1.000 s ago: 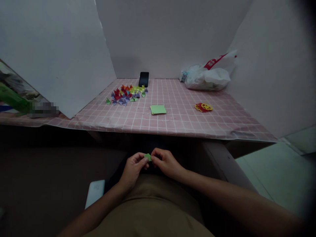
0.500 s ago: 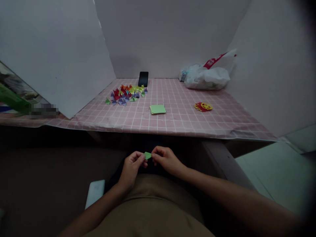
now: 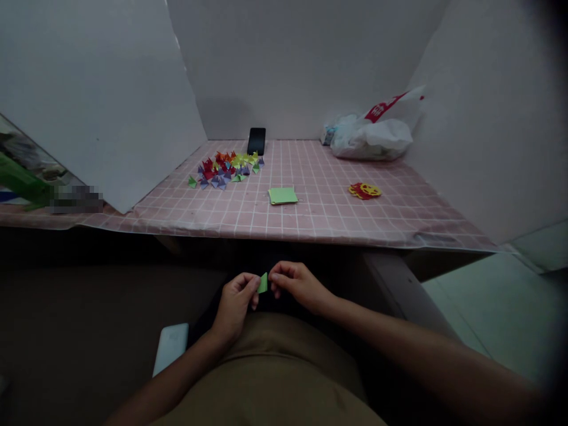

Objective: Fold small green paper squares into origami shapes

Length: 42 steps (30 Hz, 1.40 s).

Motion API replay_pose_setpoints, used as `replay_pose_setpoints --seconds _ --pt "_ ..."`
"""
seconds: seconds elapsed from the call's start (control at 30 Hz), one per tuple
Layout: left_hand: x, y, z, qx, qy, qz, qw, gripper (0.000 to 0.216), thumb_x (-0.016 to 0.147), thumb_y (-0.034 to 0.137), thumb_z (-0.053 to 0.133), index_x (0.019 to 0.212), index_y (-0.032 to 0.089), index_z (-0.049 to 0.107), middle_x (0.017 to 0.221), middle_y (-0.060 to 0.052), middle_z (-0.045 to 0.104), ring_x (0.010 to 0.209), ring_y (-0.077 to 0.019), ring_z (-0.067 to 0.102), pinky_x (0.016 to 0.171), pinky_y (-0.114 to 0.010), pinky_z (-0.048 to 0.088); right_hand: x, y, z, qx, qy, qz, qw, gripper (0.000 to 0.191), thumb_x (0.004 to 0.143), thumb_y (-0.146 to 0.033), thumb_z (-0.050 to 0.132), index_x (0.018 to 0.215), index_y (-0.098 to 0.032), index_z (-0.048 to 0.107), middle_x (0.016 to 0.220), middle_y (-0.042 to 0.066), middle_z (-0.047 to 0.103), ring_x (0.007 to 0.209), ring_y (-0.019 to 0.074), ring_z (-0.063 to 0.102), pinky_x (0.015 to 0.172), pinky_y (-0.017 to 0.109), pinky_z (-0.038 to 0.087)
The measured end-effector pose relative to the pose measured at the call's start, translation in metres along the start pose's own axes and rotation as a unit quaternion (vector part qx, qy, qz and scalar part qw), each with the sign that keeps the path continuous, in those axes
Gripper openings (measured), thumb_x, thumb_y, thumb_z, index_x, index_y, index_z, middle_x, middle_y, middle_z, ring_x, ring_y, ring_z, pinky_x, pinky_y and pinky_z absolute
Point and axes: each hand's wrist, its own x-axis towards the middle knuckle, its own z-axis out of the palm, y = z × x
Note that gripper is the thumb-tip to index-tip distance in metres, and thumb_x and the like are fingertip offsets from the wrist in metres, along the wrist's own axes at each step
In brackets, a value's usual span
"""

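Note:
Over my lap, my left hand (image 3: 236,297) pinches a small folded piece of green paper (image 3: 263,283) between thumb and fingers. Its right edge points toward my right hand (image 3: 298,285), whose thumb and forefinger are closed right beside it. A narrow gap seems to lie between those fingertips and the paper, and I see nothing in them. On the table ahead lies a stack of green paper squares (image 3: 283,195) with some yellow showing at its edge. Left of it is a cluster of small folded paper pieces (image 3: 222,170) in red, orange, yellow, purple and green.
A black phone (image 3: 256,141) lies at the back of the pink checked table (image 3: 319,219). Red and yellow cut-out pieces (image 3: 364,190) sit to the right, with a white plastic bag (image 3: 375,139) behind. Panels enclose the table. A white device (image 3: 171,348) rests beside my left forearm.
The green paper has turned in my left hand and now shows a taller, upright edge. My right fingertips have come off its right end and moved slightly left and up.

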Motion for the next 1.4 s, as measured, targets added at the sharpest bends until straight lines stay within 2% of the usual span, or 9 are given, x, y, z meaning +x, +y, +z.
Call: replay_pose_setpoints --seconds 0.27,0.43,0.63,0.9,1.1,1.23,1.4 --pt "0.0001 -0.0026 0.0011 -0.058 -0.029 -0.021 0.998 0.021 0.081 0.035 0.066 0.078 0.014 0.064 0.062 0.001 0.062 0.052 -0.0091 0.053 0.055 -0.021 0.044 -0.001 0.0016 0.0025 0.031 -0.022 0.013 0.999 0.012 0.077 -0.026 0.063 0.074 -0.015 0.06 0.064 -0.002 0.06 0.053 0.0094 0.055 0.057 0.025 0.042" --pt "0.0007 -0.0036 0.0007 -0.075 -0.046 -0.029 0.996 0.019 0.08 0.033 0.068 0.08 0.014 0.066 0.069 0.0 0.064 0.054 -0.0078 0.055 0.055 -0.019 0.046 -0.0014 0.0005 0.0026 0.043 -0.02 0.021 0.999 0.014 0.077 -0.027 0.064 0.074 -0.015 0.06 0.063 -0.002 0.061 0.053 0.0097 0.056 0.056 0.024 0.043" --pt "-0.0012 -0.0024 0.0009 -0.093 -0.047 -0.029 0.994 0.018 0.08 0.033 0.069 0.078 0.015 0.065 0.068 0.0 0.065 0.055 -0.0084 0.058 0.057 -0.019 0.049 -0.002 0.0014 0.0038 0.066 -0.024 0.027 0.997 0.015 0.076 -0.028 0.065 0.074 -0.014 0.059 0.063 -0.002 0.062 0.053 0.0093 0.057 0.057 0.024 0.044" --pt "-0.0025 -0.0001 0.0014 -0.084 -0.046 -0.032 0.995 0.018 0.077 0.031 0.072 0.073 0.015 0.063 0.064 0.002 0.063 0.054 -0.0088 0.058 0.056 -0.02 0.049 -0.0019 0.0001 0.0049 -0.019 -0.009 0.018 1.0 0.011 0.078 -0.022 0.06 0.07 -0.016 0.056 0.059 -0.004 0.058 0.049 0.0086 0.054 0.051 0.022 0.04" --pt "-0.0028 -0.0001 0.0008 -0.067 -0.049 -0.026 0.996 0.019 0.076 0.032 0.072 0.072 0.015 0.064 0.064 0.002 0.061 0.054 -0.0088 0.056 0.056 -0.021 0.047 -0.005 0.0011 0.0075 -0.115 0.037 -0.034 0.992 0.011 0.078 -0.015 0.058 0.067 -0.017 0.056 0.056 -0.004 0.055 0.051 0.0088 0.051 0.049 0.021 0.036" --pt "-0.0027 0.0006 0.0011 -0.082 -0.062 -0.024 0.994 0.018 0.078 0.032 0.07 0.075 0.015 0.065 0.068 0.0 0.065 0.055 -0.0093 0.057 0.057 -0.021 0.046 -0.0049 0.0009 0.0074 -0.004 -0.008 -0.005 1.0 0.012 0.08 -0.023 0.06 0.071 -0.016 0.058 0.059 -0.003 0.06 0.053 0.0095 0.055 0.054 0.023 0.043" --pt "-0.0035 0.003 0.0036 -0.14 -0.084 -0.048 0.986 0.019 0.078 0.032 0.071 0.072 0.015 0.063 0.065 -0.001 0.067 0.055 -0.01 0.059 0.058 -0.022 0.047 -0.0033 0.0018 0.0061 0.102 -0.042 0.022 0.994 0.021 0.076 -0.032 0.069 0.072 -0.014 0.059 0.062 -0.001 0.064 0.054 0.0104 0.06 0.057 0.025 0.047"
